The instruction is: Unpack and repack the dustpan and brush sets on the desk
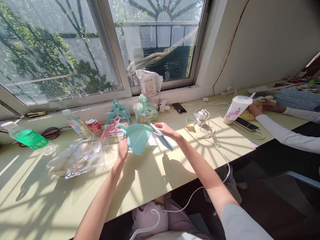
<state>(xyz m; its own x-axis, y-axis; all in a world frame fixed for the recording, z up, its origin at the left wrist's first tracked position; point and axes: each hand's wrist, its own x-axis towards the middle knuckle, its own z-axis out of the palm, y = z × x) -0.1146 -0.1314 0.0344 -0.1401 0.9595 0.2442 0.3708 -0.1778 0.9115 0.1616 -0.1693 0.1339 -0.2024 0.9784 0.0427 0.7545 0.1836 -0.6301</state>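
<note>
My left hand (123, 149) grips the left side of a mint-green dustpan (138, 137), held up above the table with its handle toward the window. In my right hand (165, 129) is a small brush (163, 140), tilted, with bluish bristles pointing down to the right. The brush is close beside the dustpan's right edge; whether they touch I cannot tell. Behind them lie a pink dustpan set (113, 131) and a green dustpan set (117, 111), both in clear wrapping. Another wrapped green set (145, 111) rests against the sill.
Left of my hands are a crumpled plastic bag (80, 158), a red can (94, 126) and bottles, one green (32, 138). To the right are a charger with cables (201, 116), phones and a white cup (236, 108). Another person's hands (260, 108) work at the far right.
</note>
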